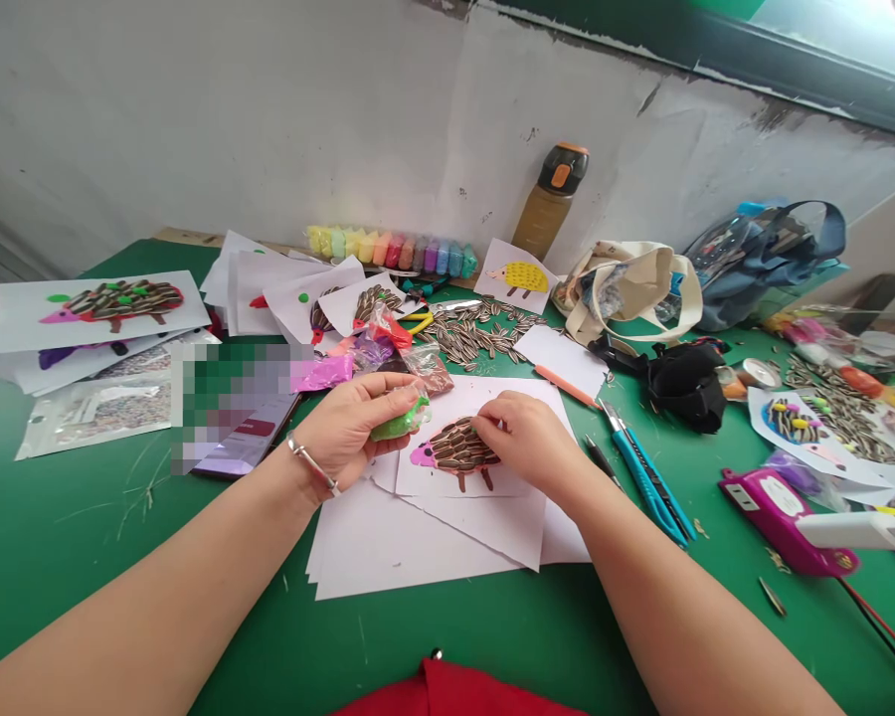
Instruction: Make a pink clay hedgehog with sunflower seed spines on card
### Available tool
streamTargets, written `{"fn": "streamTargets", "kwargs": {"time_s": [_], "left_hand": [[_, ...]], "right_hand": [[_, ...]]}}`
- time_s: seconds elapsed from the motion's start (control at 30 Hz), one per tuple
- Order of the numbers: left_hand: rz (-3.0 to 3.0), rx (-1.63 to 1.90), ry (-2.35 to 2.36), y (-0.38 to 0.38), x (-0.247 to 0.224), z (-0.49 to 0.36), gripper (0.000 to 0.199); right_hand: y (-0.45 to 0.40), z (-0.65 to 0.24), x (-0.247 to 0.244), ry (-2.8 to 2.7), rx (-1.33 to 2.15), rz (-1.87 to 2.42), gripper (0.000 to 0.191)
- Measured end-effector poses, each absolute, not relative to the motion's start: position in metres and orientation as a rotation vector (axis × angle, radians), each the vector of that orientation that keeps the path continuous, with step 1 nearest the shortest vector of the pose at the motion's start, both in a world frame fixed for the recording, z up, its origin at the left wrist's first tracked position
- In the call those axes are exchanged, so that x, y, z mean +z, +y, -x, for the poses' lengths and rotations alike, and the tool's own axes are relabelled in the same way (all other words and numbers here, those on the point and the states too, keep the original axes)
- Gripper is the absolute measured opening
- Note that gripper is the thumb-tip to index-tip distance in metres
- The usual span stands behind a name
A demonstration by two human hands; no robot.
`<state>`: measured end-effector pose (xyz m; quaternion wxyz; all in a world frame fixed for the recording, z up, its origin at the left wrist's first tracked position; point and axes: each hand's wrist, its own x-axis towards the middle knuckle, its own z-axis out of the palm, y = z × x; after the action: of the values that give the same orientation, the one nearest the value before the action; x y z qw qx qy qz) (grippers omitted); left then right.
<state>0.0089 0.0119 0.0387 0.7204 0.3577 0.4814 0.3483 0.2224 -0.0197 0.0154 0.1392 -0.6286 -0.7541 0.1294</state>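
My left hand (365, 423) is closed around a small packet of green modelling clay (401, 426), held just above the paper. My right hand (526, 438) reaches over a hedgehog picture (454, 447), its fingertips pinched at the upper right of the body. What those fingers hold, if anything, is hidden. The hedgehog has a pink clay face, a back covered in striped sunflower seeds and brown clay legs. It lies on a stack of white paper (433, 557) in front of me.
Loose sunflower seeds (469, 333) are heaped behind the paper. Clay packets (395, 254) line the wall beside a bottle (548, 204). Finished pictures (96, 308) and a phone (246, 438) lie left. A blue utility knife (645, 477), black pouch (686, 383) and magenta device (783, 522) lie right.
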Motion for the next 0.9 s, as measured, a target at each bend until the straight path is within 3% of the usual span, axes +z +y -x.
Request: {"fn": "streamTargets", "kwargs": {"time_s": [0.23, 0.43, 0.9], "left_hand": [[-0.77, 0.747, 1.044, 0.009, 0.038, -0.014, 0.026], [-0.83, 0.683, 1.016, 0.003, 0.038, -0.018, 0.036], [-0.815, 0.647, 0.946, -0.004, 0.037, -0.021, 0.033]], "right_hand": [[-0.031, -0.222, 0.026, -1.885, 0.383, 1.58, 0.017], [-0.048, -0.203, 0.036, -1.849, 0.537, 1.313, 0.018], [-0.048, -0.192, 0.036, -1.844, 0.808, 1.432, 0.02]]}}
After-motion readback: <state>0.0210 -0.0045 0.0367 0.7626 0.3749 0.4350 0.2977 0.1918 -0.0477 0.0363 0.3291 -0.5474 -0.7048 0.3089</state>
